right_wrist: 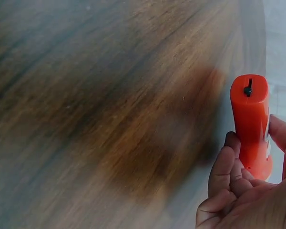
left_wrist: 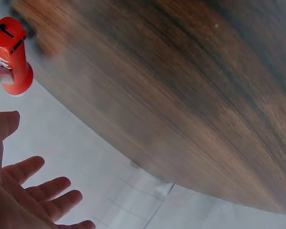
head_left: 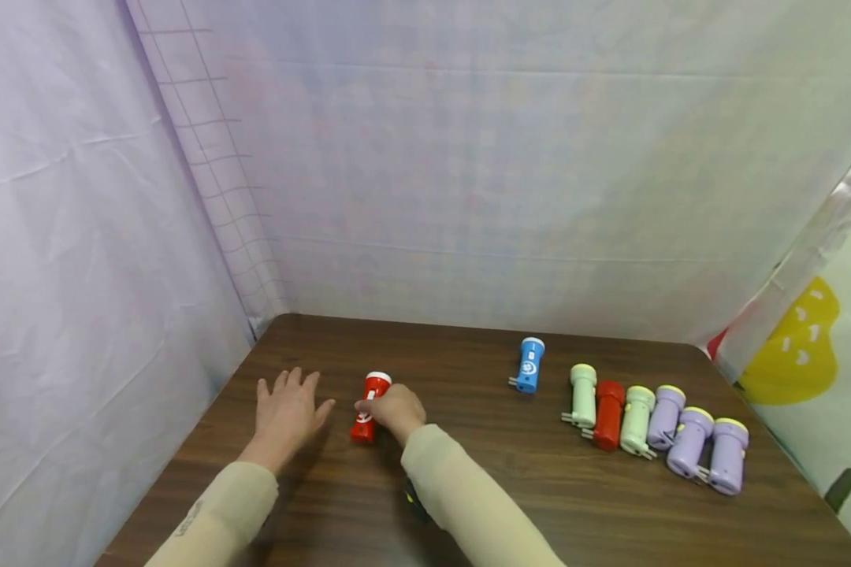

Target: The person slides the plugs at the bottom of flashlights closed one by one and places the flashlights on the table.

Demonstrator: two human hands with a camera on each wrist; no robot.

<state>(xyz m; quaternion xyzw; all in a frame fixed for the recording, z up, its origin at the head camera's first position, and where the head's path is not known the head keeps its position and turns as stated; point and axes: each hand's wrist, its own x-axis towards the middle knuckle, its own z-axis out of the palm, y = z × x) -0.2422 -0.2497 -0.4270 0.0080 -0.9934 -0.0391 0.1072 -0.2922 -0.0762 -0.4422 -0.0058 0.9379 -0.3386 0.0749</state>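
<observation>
My right hand (head_left: pixel 397 411) grips a red flashlight (head_left: pixel 363 426) with a white rim, its thumb across the labelled side. In the right wrist view the flashlight's base (right_wrist: pixel 248 90) shows a dark slot, and curled fingers (right_wrist: pixel 224 167) wrap its body. Left of it, my left hand (head_left: pixel 288 413) is spread with fingers apart and holds nothing. The left wrist view shows that same red flashlight (left_wrist: pixel 20 67) beyond the left thumb, apart from it.
A blue flashlight (head_left: pixel 529 366) with plug prongs lies at the back of the brown wooden table (head_left: pixel 468 472). To the right is a row of green flashlights (head_left: pixel 583 398), another red one (head_left: pixel 610 416) and purple ones (head_left: pixel 729 457). Pale curtains (head_left: pixel 503 197) hang behind the table.
</observation>
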